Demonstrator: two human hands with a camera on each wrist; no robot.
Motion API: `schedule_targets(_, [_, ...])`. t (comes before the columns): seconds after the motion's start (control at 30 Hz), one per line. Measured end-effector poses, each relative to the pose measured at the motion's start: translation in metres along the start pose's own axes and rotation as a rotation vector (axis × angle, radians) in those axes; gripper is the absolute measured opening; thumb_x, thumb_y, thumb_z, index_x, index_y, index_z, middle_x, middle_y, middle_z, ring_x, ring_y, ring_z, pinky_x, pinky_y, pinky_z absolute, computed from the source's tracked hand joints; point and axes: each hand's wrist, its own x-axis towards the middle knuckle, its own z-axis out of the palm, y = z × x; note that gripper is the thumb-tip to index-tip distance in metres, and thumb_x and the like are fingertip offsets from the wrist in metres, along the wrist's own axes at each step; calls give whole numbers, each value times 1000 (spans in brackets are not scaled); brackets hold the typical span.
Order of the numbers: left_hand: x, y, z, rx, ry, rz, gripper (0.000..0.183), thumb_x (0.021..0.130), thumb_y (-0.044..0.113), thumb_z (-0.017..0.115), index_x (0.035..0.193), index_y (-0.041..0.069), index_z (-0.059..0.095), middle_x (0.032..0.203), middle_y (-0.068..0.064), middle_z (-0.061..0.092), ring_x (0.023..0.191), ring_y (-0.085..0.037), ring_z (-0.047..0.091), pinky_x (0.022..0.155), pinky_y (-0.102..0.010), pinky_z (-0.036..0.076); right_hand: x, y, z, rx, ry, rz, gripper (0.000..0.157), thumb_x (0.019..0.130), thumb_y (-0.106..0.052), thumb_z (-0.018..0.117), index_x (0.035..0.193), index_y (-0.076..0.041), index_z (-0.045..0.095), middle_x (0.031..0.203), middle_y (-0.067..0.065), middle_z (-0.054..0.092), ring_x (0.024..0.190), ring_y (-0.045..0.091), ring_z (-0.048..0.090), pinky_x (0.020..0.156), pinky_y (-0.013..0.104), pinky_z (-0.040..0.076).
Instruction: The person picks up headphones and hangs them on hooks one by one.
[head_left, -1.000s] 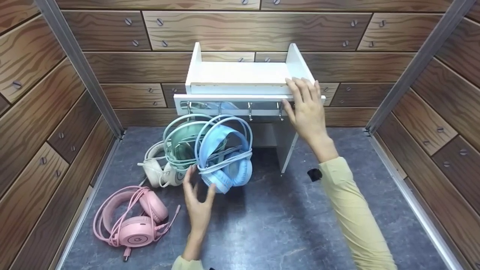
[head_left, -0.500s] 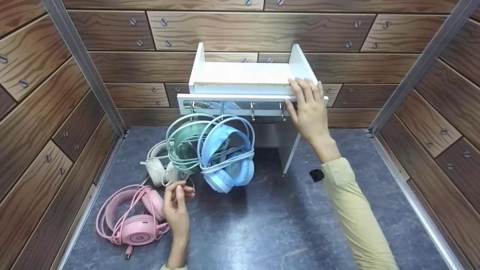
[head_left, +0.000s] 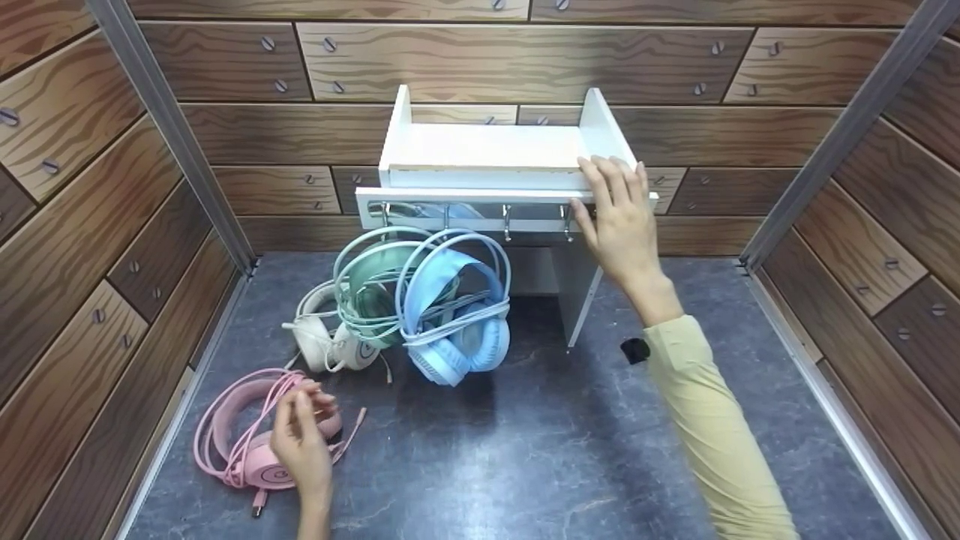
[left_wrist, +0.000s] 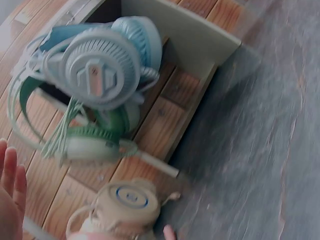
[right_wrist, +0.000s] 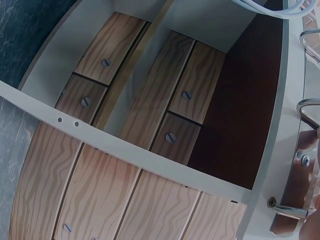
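My left hand [head_left: 304,442] is over the right side of the pink headset [head_left: 259,461], overlapping it in the head view, fingers loosely bent and holding nothing. My right hand [head_left: 621,225] rests on the right end of the white rack [head_left: 487,144], fingertips on its shelf edge and thumb at the front hook rail [head_left: 480,196]. From the rail's left hooks hang a green headset [head_left: 367,262] and a light blue headset [head_left: 491,345], cables wrapped around them. The blue one partly covers the green one. In the left wrist view, the blue ear cup [left_wrist: 102,70] shows large.
A white headset [head_left: 311,341] lies on the dark marbled floor [head_left: 525,465] behind the pink one, partly hidden by the green one. Two bare hooks [head_left: 507,223] are at the rail's right. A small black object [head_left: 634,350] is near the right sleeve. Wood-patterned walls surround the space.
My left hand has left the blue headset and moved left and toward me, to the pink headset. My right hand stays on the rack; the hanging headsets keep their places.
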Motion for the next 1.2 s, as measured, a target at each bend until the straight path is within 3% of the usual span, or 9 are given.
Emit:
schedule_targets(0.2, [13, -2, -24, -1, 123, 51, 18, 100, -8, 52, 107, -24, 57, 88, -10, 70, 83, -14, 67, 74, -19, 56, 0, 1, 0, -3, 1, -2, 51, 108, -40, 43, 152, -14, 42, 145, 12, 49, 139, 32, 38, 124, 54, 14])
schedule_targets(0.3, [20, -3, -37, 51, 196, 74, 18, 98, -11, 52, 110, -23, 57, 93, -7, 70, 91, -14, 66, 82, -17, 53, 1, 0, -1, 3, 6, 1, 51, 108, -39, 44, 151, -14, 42, 145, 12, 49, 140, 32, 38, 124, 52, 13])
schedule_targets(0.4, [25, -3, -51, 177, 261, 68, 19, 97, -11, 52, 112, -20, 59, 98, 1, 69, 98, -11, 65, 87, -16, 50, 1, 0, -1, 0, 10, 1, 51, 107, -39, 44, 151, -14, 43, 144, 12, 49, 139, 32, 38, 124, 53, 14])
schedule_targets(0.53, [27, -2, -66, 384, 314, 2, 22, 96, -7, 56, 116, -11, 64, 107, 8, 69, 111, -7, 57, 95, -16, 45, 0, 0, 0, 0, 8, -1, 51, 107, -39, 43, 152, -14, 42, 145, 12, 49, 139, 32, 38, 123, 54, 15])
schedule_targets(0.67, [27, -7, -81, 631, 292, -62, 31, 91, -1, 63, 122, -2, 66, 127, -8, 66, 129, -25, 44, 111, -30, 29, 0, 0, 1, 3, 11, -1, 51, 107, -39, 44, 151, -13, 42, 144, 12, 49, 139, 32, 38, 123, 55, 16])
schedule_targets(0.8, [25, -16, -96, 763, 222, -148, 49, 88, 6, 64, 136, -2, 55, 150, -26, 43, 142, -46, 26, 119, -50, 15, 0, 0, 1, 4, 6, 1, 51, 107, -40, 44, 151, -14, 42, 145, 12, 49, 139, 32, 38, 123, 55, 15])
schedule_targets(0.97, [23, -21, -107, 767, 177, -372, 76, 93, 19, 61, 156, -2, 24, 159, -35, 14, 146, -54, 12, 122, -58, 9, 0, 0, 1, 4, 6, -3, 51, 107, -39, 45, 151, -14, 43, 145, 12, 49, 139, 33, 38, 123, 55, 15])
schedule_targets(1.2, [26, -26, -119, 571, 241, -569, 90, 97, 28, 53, 158, -2, -6, 163, -31, -4, 152, -42, 0, 125, -40, 2, 0, 0, 0, -7, -1, 0, 52, 107, -40, 43, 152, -14, 42, 145, 12, 48, 139, 33, 38, 124, 52, 13])
